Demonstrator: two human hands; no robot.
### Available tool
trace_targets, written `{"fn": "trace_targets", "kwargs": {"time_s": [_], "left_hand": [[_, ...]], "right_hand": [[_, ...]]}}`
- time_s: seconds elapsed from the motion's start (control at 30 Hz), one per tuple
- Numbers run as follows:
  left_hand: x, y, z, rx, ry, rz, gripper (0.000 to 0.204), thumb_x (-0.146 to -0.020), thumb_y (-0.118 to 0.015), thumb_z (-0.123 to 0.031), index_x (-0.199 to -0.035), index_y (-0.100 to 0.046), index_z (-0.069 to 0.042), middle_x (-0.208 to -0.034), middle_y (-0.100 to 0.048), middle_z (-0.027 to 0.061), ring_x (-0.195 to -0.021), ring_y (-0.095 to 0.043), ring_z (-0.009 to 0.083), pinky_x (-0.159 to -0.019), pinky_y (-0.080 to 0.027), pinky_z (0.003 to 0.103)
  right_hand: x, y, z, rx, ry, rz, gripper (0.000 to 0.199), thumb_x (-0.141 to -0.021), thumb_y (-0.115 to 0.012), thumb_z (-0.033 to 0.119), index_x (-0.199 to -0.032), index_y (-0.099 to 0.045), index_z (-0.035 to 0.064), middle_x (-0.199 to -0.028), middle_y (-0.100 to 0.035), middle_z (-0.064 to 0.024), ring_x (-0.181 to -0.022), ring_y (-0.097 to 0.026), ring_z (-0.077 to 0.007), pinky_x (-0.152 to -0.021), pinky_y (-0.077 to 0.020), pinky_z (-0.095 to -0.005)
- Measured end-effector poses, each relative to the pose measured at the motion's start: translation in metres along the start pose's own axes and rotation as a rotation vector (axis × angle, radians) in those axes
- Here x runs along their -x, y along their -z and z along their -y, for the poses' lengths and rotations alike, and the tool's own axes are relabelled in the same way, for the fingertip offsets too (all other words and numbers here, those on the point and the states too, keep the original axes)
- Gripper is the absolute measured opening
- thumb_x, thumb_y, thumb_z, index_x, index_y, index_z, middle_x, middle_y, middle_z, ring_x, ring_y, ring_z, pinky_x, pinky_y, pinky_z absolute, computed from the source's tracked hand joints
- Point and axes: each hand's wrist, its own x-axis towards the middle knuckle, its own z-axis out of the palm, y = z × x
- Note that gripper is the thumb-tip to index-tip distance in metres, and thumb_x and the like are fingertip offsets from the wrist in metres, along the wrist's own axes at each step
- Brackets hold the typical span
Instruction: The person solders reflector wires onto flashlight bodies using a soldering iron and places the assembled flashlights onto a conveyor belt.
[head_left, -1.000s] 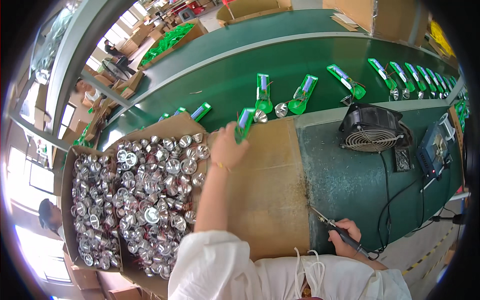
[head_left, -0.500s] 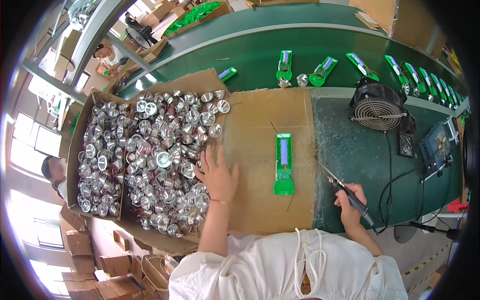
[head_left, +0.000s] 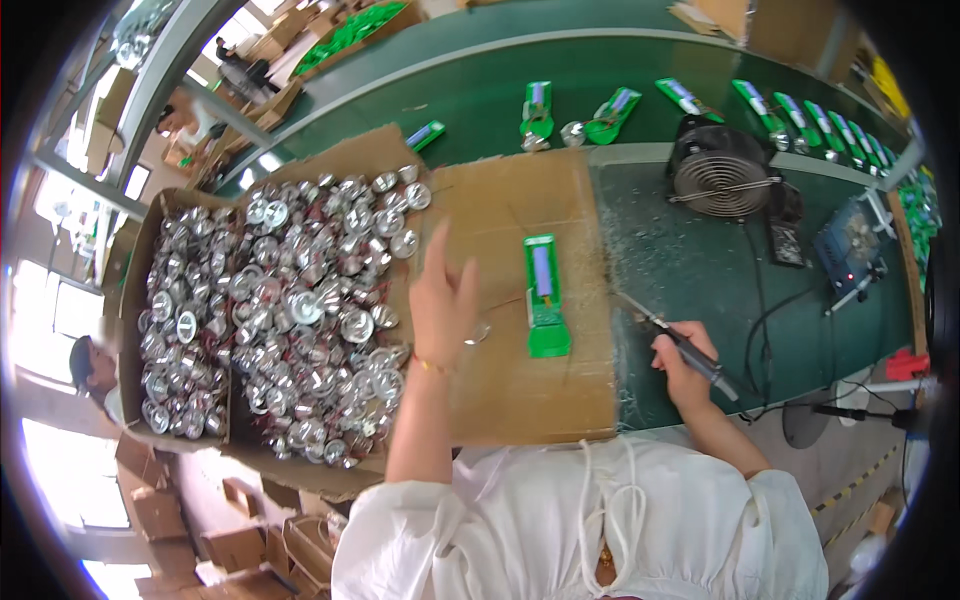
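My left hand (head_left: 440, 300) hovers over the brown cardboard sheet (head_left: 510, 195), just right of a heap of silver metal cups (head_left: 310, 300). One small silver cup (head_left: 478, 332) shows at its thumb side, apparently pinched there. A green circuit board (head_left: 543, 295) with a white strip lies flat on the cardboard, a short way right of that hand. My right hand (head_left: 685, 360) grips a soldering iron (head_left: 700, 362) like a pen. Its tip points up-left toward the board and stays apart from it.
An open carton (head_left: 140, 300) at the left holds more silver cups. A black fan (head_left: 720, 170) and a blue bench unit (head_left: 850, 250) with cables stand on the green bench. Several green boards (head_left: 537, 110) ride the far conveyor. Another person (head_left: 90, 370) is at the far left.
My left hand has lifted off the heap of cups and moved right toward the green board, with a small cup at its thumb. The right hand stays put with the iron.
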Motion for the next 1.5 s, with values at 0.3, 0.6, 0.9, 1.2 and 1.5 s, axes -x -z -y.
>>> {"fn": "trace_targets", "kwargs": {"time_s": [0.3, 0.6, 0.9, 1.2, 1.5], "left_hand": [[-0.103, 0.026, -0.218, 0.244, -0.567, 0.118, 0.059, -0.072, -0.052, -0.012, -0.124, -0.034, 0.011, -0.063, -0.056, 0.0184, -0.065, -0.058, 0.0302, -0.060, -0.045, 0.037], [-0.023, -0.011, -0.047, -0.025, -0.081, 0.080, 0.034, -0.075, -0.064, -0.028, -0.100, -0.061, -0.005, -0.054, -0.056, 0.0101, -0.052, -0.057, 0.0241, -0.054, -0.045, 0.035], [0.040, -0.019, 0.032, -0.276, -0.093, -0.034, 0.031, -0.068, -0.071, -0.032, -0.083, -0.060, -0.008, -0.085, -0.055, 0.0082, -0.079, -0.054, 0.0284, -0.067, -0.044, 0.037], [0.041, -0.031, 0.026, -0.013, 0.108, 0.297, 0.014, -0.077, -0.062, -0.018, -0.082, -0.063, -0.006, -0.072, -0.063, 0.0083, -0.070, -0.059, 0.0219, -0.066, -0.044, 0.035], [0.067, -0.040, 0.004, 0.307, 0.315, 0.314, 0.017, -0.079, -0.063, -0.015, -0.080, -0.062, 0.002, -0.068, -0.062, 0.0090, -0.061, -0.058, 0.0125, -0.056, -0.045, 0.025]], "right_hand": [[0.004, 0.000, 0.002, -0.096, -0.037, -0.057, 0.017, -0.079, -0.062, 0.007, -0.090, -0.052, -0.0003, -0.070, -0.057, -0.0050, -0.054, -0.054, -0.0081, -0.049, -0.0419, -0.0199], [-0.002, 0.007, -0.003, -0.052, -0.016, -0.034, 0.016, -0.081, -0.059, 0.010, -0.090, -0.050, 0.0002, -0.071, -0.058, -0.0068, -0.053, -0.053, -0.0085, -0.046, -0.0410, -0.0190], [0.000, 0.006, 0.000, -0.073, -0.013, 0.011, 0.018, -0.080, -0.061, 0.010, -0.091, -0.052, -0.0018, -0.074, -0.058, -0.0073, -0.056, -0.053, -0.0082, -0.051, -0.0428, -0.0198], [0.003, 0.005, 0.002, -0.048, -0.032, -0.034, 0.017, -0.081, -0.059, 0.012, -0.090, -0.050, -0.0001, -0.072, -0.058, -0.0072, -0.055, -0.053, -0.0089, -0.050, -0.0425, -0.0199], [-0.001, -0.032, 0.023, 0.172, 0.241, 0.149, 0.014, -0.074, -0.067, 0.010, -0.079, -0.056, 0.0011, -0.060, -0.059, -0.0028, -0.052, -0.054, -0.0066, -0.048, -0.0415, -0.0216]]}}
